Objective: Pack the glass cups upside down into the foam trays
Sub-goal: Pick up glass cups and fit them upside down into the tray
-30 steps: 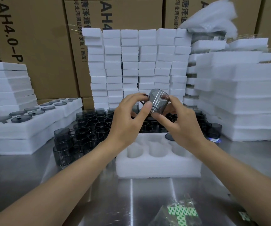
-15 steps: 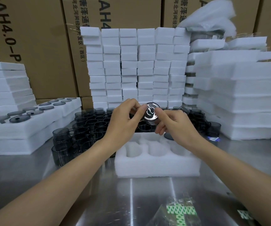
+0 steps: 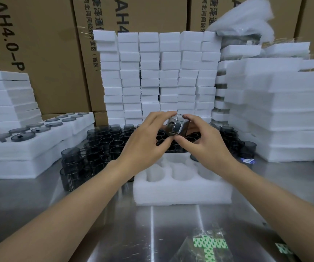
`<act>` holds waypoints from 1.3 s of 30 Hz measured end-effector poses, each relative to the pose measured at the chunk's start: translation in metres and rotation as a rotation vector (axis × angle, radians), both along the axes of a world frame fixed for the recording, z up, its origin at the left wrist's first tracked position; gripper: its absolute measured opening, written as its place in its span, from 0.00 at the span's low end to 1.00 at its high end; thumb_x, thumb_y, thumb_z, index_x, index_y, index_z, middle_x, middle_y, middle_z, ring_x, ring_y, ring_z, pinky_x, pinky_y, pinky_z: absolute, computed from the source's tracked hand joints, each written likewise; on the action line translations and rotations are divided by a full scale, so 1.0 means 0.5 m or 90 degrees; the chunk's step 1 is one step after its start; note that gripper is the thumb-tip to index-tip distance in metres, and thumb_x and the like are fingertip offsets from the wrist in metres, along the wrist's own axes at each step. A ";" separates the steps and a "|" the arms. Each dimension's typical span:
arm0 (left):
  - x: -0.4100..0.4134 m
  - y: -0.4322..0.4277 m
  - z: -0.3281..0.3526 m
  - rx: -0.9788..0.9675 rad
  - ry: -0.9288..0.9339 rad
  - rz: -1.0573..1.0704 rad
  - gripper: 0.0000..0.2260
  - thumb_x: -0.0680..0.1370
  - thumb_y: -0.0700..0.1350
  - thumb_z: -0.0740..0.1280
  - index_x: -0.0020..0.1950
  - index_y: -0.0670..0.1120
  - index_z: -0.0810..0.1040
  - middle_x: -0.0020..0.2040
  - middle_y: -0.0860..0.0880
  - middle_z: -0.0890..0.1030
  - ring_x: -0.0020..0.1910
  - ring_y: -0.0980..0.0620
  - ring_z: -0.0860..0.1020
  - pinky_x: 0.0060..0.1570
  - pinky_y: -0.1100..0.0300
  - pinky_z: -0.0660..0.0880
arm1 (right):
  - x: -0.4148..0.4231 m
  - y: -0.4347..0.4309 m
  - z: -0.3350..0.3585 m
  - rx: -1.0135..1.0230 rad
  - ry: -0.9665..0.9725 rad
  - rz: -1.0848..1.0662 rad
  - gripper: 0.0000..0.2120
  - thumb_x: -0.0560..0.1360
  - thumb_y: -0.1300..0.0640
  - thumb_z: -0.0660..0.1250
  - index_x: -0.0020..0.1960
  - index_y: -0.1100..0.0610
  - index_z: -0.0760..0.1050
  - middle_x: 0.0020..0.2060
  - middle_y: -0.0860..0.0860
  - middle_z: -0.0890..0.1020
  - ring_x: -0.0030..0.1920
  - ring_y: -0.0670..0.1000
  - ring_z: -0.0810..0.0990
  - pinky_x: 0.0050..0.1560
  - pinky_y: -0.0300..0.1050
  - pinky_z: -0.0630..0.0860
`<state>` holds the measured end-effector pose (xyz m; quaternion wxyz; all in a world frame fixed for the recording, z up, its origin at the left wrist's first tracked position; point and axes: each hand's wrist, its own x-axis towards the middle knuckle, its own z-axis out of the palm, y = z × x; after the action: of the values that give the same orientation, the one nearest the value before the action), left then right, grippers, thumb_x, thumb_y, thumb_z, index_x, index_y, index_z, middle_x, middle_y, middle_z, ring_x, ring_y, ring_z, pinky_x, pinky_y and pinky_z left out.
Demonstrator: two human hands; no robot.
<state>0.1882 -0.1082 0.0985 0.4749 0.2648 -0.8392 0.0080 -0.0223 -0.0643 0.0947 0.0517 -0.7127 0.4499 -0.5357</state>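
Note:
A smoky grey glass cup [image 3: 178,125] is held in the air between both hands, above the far side of a white foam tray [image 3: 182,191]. My left hand [image 3: 146,142] pinches the cup's left side with thumb and fingertips. My right hand [image 3: 207,142] grips its right side, thumb underneath. The tray lies on the steel table with several round pockets that look empty. Behind it stands a dense cluster of loose grey cups [image 3: 103,142].
A filled foam tray [image 3: 39,140] with cup bases showing sits on the left. Stacks of foam blocks [image 3: 158,76] and foam sheets [image 3: 277,110] line the back and right before cardboard boxes. A clear bag with green print [image 3: 207,244] lies near the table's front edge.
The cup was turned in my hands: its base faced me half a second ago, now its side does. Both hands stayed above the tray's far side.

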 end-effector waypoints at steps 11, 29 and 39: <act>0.002 -0.003 0.013 0.191 0.134 -0.106 0.27 0.79 0.49 0.78 0.76 0.61 0.74 0.66 0.67 0.80 0.64 0.62 0.82 0.48 0.61 0.82 | -0.008 -0.011 0.004 -0.045 0.037 -0.015 0.29 0.77 0.53 0.78 0.75 0.49 0.74 0.64 0.43 0.79 0.61 0.45 0.80 0.60 0.50 0.80; -0.004 -0.001 -0.013 0.175 -0.109 0.002 0.25 0.78 0.56 0.75 0.72 0.69 0.71 0.63 0.69 0.81 0.63 0.64 0.80 0.60 0.51 0.80 | 0.007 -0.003 -0.008 -0.205 0.157 0.001 0.36 0.74 0.55 0.80 0.79 0.49 0.70 0.62 0.44 0.80 0.64 0.46 0.76 0.70 0.40 0.70; -0.020 0.020 -0.008 0.285 -0.042 -0.120 0.38 0.75 0.48 0.73 0.79 0.73 0.62 0.66 0.66 0.79 0.65 0.61 0.80 0.51 0.62 0.76 | 0.005 -0.003 -0.006 -0.194 0.160 -0.025 0.35 0.74 0.54 0.81 0.77 0.48 0.71 0.64 0.43 0.81 0.64 0.45 0.76 0.70 0.40 0.69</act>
<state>0.1780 -0.0980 0.0944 0.3751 0.2835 -0.8562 -0.2141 -0.0198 -0.0659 0.0919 -0.1239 -0.7646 0.3800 -0.5056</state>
